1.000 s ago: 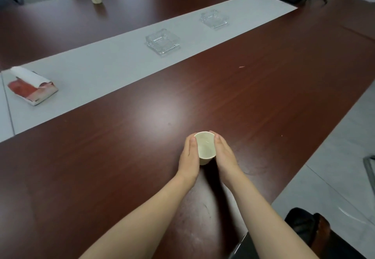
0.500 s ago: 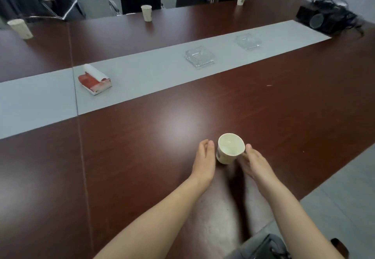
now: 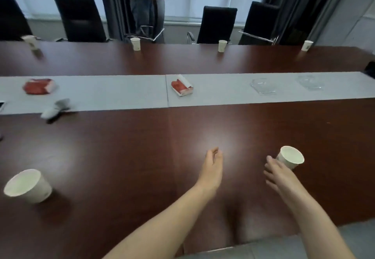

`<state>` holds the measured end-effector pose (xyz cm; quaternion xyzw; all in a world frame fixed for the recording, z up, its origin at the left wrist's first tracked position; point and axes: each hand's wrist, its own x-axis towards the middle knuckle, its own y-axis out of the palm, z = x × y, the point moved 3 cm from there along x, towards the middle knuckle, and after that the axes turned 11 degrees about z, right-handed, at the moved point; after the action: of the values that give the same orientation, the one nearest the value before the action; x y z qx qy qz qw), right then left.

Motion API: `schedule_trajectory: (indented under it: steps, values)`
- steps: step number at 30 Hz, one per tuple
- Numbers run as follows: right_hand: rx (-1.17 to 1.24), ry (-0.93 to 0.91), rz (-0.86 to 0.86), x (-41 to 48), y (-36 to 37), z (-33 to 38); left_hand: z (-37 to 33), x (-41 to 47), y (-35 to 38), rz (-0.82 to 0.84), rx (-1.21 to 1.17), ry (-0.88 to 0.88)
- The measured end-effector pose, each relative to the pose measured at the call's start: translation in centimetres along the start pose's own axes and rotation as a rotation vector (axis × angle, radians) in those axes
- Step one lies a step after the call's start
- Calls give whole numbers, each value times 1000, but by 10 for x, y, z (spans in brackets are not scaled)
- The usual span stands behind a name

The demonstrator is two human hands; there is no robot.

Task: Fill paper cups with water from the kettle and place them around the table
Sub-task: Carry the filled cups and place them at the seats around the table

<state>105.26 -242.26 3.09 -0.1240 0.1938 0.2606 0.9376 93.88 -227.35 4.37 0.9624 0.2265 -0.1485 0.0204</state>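
Observation:
A white paper cup (image 3: pixel 290 157) stands on the dark wooden table (image 3: pixel 142 147) at the near right. My right hand (image 3: pixel 279 174) hovers just left of it with fingers spread, holding nothing. My left hand (image 3: pixel 212 167) is further left over bare table, fingers loosely curled and empty. Another paper cup (image 3: pixel 28 185) stands at the near left. Several more cups line the far edge, among them one (image 3: pixel 135 43) left of centre, one (image 3: pixel 222 46) at mid right and one (image 3: pixel 306 45) at far right. No kettle is in view.
A grey runner (image 3: pixel 121 92) crosses the table, carrying two red tissue packs (image 3: pixel 182 88) (image 3: pixel 38 86), two glass ashtrays (image 3: pixel 263 85) (image 3: pixel 309 82) and a blurred grey object (image 3: pixel 55 109). Black chairs (image 3: pixel 218 25) stand along the far side. A person (image 3: pixel 147 4) stands behind them.
Both hands have let go of the near cup and pulled apart and away from it. The view has swung up and left, bringing the far cups, chairs and the near-left cup into sight.

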Motion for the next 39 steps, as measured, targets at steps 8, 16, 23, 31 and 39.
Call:
schedule_trajectory:
  steps: [8, 16, 23, 31, 39]
  values:
    - [-74, -100, 395, -88, 202, 21, 24, -125, -154, -316, -94, 60]
    - [-179, -180, 804, -179, 382, 34, 50, -269, -305, -741, -210, 109]
    - [-261, -193, 1099, -249, 529, 24, 94, -394, -402, -1139, -356, 88]
    - [-394, -166, 1413, -314, 688, 6, 133, -483, -499, -1497, -432, 80]
    - [-509, -228, 1636, -366, 819, 16, 153, -535, -600, -1723, -455, 79]
